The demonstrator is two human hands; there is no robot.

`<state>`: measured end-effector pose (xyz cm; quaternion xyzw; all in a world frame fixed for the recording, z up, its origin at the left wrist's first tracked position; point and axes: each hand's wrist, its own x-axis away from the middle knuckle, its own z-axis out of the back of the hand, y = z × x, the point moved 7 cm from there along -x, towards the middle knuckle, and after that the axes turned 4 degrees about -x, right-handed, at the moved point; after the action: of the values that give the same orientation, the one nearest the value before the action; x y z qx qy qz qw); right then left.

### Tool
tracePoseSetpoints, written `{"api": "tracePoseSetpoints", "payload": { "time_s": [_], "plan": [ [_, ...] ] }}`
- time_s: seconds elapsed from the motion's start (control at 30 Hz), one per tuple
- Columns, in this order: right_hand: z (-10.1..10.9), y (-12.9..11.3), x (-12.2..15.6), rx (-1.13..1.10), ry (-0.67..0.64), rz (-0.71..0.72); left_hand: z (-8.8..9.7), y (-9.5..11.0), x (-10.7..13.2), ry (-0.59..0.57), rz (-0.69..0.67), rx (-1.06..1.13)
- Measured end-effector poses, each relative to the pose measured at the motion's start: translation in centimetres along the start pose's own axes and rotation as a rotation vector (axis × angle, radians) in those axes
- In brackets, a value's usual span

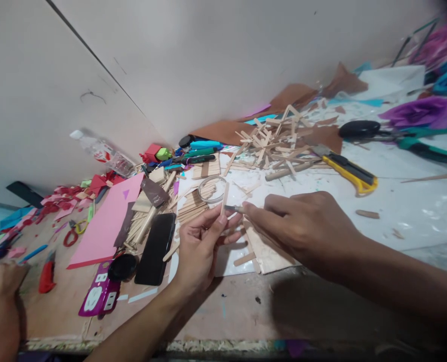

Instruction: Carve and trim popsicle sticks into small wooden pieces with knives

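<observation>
Between its thumb and fingers, my left hand (204, 236) pinches a wooden craft stick (225, 197) that points upward. My right hand (302, 226) is closed around a thin paintbrush-like tool (234, 208), whose dark tip meets or nearly meets the stick's lower part. A pale wooden board (272, 251) lies under my right hand. Just behind my left hand is a round ring (211, 190) over a row of laid-out craft sticks (193, 207). To that hand's left rests a black phone (156, 249).
Behind my hands rises a heap of craft sticks (268, 143). A yellow utility knife (349, 171) and green-handled pliers (430, 143) lie to the right. Pink paper (110, 221), a purple power strip (100, 291) and a plastic bottle (104, 153) are leftward. Another person's hand (4, 286) is at far left.
</observation>
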<state>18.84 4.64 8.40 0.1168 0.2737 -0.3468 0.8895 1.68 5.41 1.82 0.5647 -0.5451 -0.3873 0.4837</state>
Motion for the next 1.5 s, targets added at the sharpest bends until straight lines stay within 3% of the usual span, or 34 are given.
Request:
{"api": "tracePoseSetpoints", "payload": {
  "time_s": [0.27, 0.47, 0.63, 0.77, 1.0, 1.33, 1.5],
  "plan": [
    [0.3, -0.5, 0.1, 0.013, -0.002, 0.007, -0.1, 0.6, 0.2, -0.025, -0.064, -0.104],
    [0.3, -0.3, 0.5, -0.079, 0.119, 0.051, 0.1, 1.3, 0.4, -0.023, -0.127, -0.158],
    [0.1, -0.7, 0.3, -0.031, 0.041, 0.064, 0.1, 1.7, 0.8, -0.068, -0.177, -0.214],
    [0.6, -1.2, 0.3, 0.030, 0.054, 0.058, -0.3, 2.0, 1.1, -0.088, -0.198, -0.262],
    [0.3, -0.2, 0.8, -0.172, 0.226, 0.054, 0.3, 2.4, 0.9, -0.074, -0.271, -0.235],
    [1.5, 0.4, -0.1, -0.051, 0.115, 0.071, -0.5, 1.7, -0.1, -0.176, -0.137, -0.088],
    [1.7, 0.2, 0.0, 0.040, 0.091, 0.098, -0.1, 1.1, -0.5, -0.141, -0.102, -0.085]
  ]
}}
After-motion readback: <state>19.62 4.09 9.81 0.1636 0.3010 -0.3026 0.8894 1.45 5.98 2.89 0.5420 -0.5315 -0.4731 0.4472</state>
